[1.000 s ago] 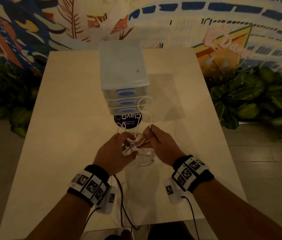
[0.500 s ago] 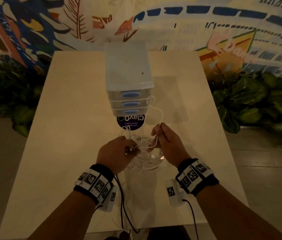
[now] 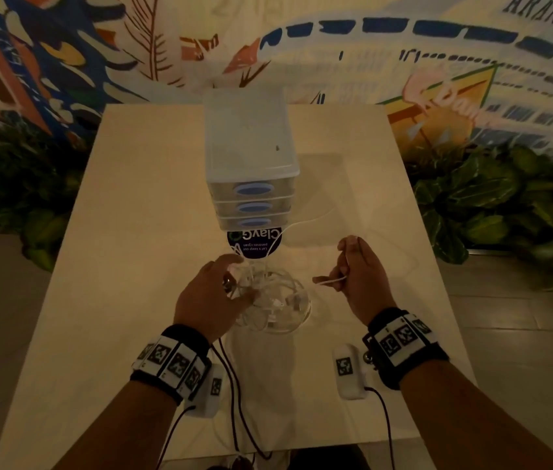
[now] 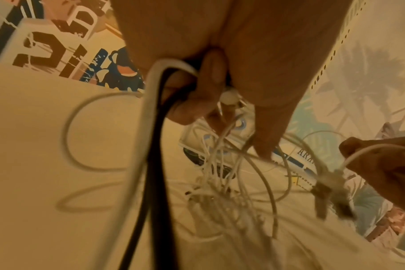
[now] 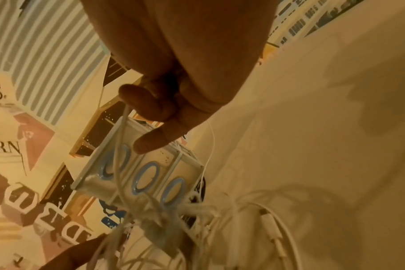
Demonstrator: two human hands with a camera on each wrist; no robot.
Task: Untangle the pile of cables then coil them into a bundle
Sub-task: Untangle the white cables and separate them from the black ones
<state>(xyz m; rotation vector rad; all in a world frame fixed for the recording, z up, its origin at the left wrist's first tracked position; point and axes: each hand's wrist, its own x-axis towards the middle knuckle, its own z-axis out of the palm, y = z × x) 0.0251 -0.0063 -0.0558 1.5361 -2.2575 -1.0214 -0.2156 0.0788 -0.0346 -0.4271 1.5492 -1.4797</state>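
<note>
Gripping the cable tangle (image 3: 270,295) with curled fingers, the left hand (image 3: 210,296) holds it over the bench (image 3: 132,266) in front of the drawer unit (image 3: 251,171). Apart to the right, the right hand (image 3: 358,276) pinches one white cable (image 3: 332,280), which runs back toward the tangle.

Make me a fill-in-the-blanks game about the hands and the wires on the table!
1. The drawer box has ____ blue handles.
2. The right hand pinches one ____ cable.
3. The left hand holds the cable pile above the ____.
4. The round sticker lies in front of the ____ box.

Missing words: three; white; table; drawer
</note>
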